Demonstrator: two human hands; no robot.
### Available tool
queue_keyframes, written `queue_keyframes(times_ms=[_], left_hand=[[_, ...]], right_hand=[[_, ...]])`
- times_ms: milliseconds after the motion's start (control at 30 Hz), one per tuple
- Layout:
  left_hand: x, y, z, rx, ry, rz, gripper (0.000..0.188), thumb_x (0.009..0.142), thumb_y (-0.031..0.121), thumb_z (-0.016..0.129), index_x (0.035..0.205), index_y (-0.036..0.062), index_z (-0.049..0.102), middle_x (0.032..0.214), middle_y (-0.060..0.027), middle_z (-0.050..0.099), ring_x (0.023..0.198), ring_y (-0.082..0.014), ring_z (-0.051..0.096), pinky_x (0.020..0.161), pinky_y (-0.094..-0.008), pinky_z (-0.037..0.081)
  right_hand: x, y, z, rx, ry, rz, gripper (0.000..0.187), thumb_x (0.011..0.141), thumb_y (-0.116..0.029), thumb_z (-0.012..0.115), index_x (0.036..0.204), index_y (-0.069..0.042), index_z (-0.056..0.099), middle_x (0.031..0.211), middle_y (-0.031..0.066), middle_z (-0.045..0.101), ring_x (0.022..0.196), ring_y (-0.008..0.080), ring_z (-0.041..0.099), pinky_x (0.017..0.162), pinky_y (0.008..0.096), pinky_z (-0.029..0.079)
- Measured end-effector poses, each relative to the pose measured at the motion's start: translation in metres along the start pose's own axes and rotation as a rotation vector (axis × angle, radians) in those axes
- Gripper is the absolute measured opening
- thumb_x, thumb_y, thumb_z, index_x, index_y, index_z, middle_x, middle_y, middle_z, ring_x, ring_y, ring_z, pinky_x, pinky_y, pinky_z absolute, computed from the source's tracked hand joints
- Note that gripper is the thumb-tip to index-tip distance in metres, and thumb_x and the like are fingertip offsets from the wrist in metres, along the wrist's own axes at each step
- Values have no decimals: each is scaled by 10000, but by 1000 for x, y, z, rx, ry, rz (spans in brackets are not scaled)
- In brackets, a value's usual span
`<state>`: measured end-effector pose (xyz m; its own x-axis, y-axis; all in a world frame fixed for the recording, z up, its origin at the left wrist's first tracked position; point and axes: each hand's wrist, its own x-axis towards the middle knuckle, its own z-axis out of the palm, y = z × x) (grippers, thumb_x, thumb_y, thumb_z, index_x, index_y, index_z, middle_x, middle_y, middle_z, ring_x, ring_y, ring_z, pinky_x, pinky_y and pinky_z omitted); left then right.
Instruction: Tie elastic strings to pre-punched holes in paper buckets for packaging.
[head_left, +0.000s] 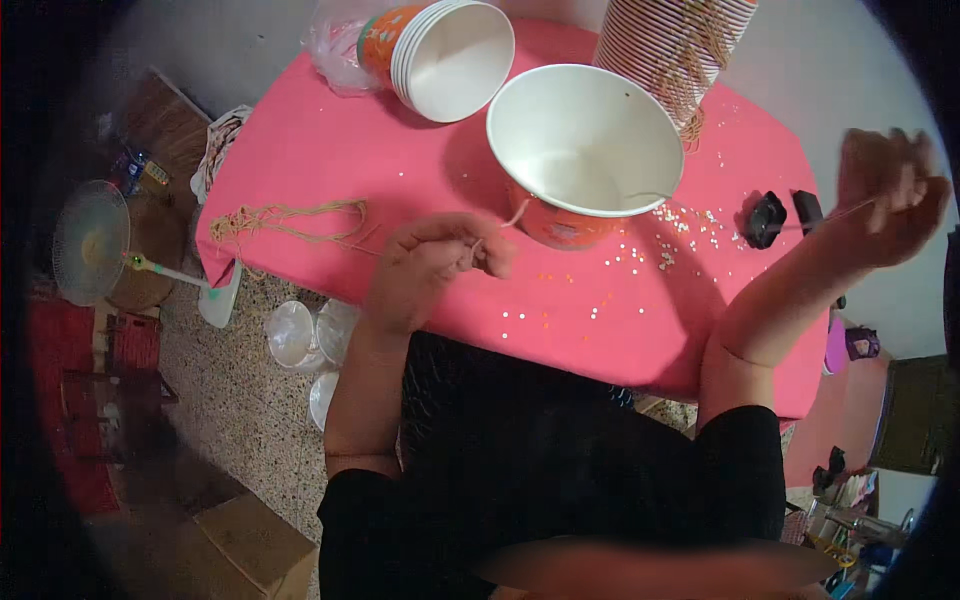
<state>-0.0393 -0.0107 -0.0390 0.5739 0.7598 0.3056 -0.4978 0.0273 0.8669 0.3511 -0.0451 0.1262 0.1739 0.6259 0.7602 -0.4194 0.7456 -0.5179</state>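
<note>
A large paper bucket point(590, 130), white inside and orange outside, stands on the pink-covered table in front of me. My left hand point(435, 265) is closed at the bucket's near left side, its fingertips pinched on a thin pale cord point(517, 214) that sticks up toward the bucket. My right hand point(890, 195) is raised far out to the right, blurred, with its fingers curled around a strand of cord. A short length of cord also lies over the bucket's near right rim. Beyond my left hand, a loose bundle of tan cords point(290, 215) trails on the table.
Nested paper buckets point(450, 60) lie tipped at the back left beside a clear plastic bag point(340, 45). A tall stack of buckets point(670, 50) with cords stands at the back right. Small paper dots point(660, 255) and a black tool point(766, 220) lie on the pink tablecloth point(480, 310).
</note>
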Motion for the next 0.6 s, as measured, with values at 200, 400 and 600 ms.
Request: queue_keyframes(times_ms=[200, 400, 600], left_hand=[[15, 14, 32, 192, 92, 142, 211, 918, 16, 538, 1105, -40, 618, 1064, -149, 669, 913, -197, 655, 805, -323, 520], [19, 13, 33, 432, 305, 270, 142, 901, 5, 591, 1029, -27, 644, 943, -101, 679, 799, -138, 630, 720, -249, 510], [42, 20, 48, 528, 365, 244, 81, 894, 22, 613, 952, -20, 653, 766, -20, 629, 645, -61, 534, 621, -209, 461]], right_hand=[[-15, 57, 57, -881, -832, 274, 280, 809, -257, 701, 861, 16, 668, 736, 83, 649, 655, 154, 611, 579, 282, 465], [-16, 77, 54, -1266, -1152, 509, 164, 749, -80, 721, 862, 20, 657, 748, 109, 627, 676, 221, 603, 627, 330, 475], [-14, 77, 58, -1015, -1095, 515, 68, 788, -19, 668, 836, 17, 636, 735, 83, 630, 672, 172, 602, 624, 284, 473]])
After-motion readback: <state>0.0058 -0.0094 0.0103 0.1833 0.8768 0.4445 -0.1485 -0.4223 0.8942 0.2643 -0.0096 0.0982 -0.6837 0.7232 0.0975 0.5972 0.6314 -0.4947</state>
